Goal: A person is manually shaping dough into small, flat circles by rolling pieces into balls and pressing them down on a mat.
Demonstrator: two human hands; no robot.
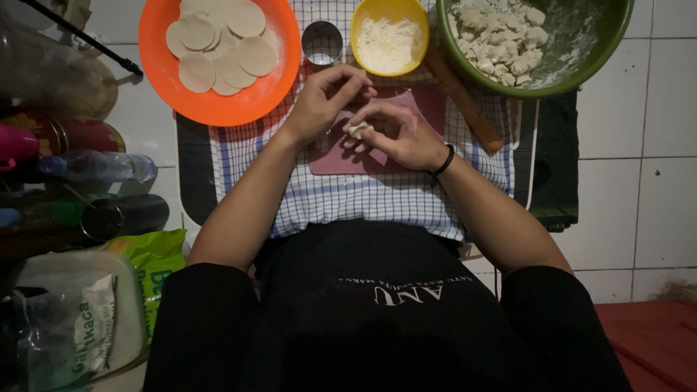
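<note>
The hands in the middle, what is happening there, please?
A person works a small piece of dough between the left hand and the right hand, above a pink board. Flat dough rounds lie in an orange plate. Dough lumps fill a green bowl.

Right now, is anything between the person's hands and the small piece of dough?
Nothing visible: both the left hand and right hand already pinch the small pale dough piece directly, above the pink cutting mat.
</note>
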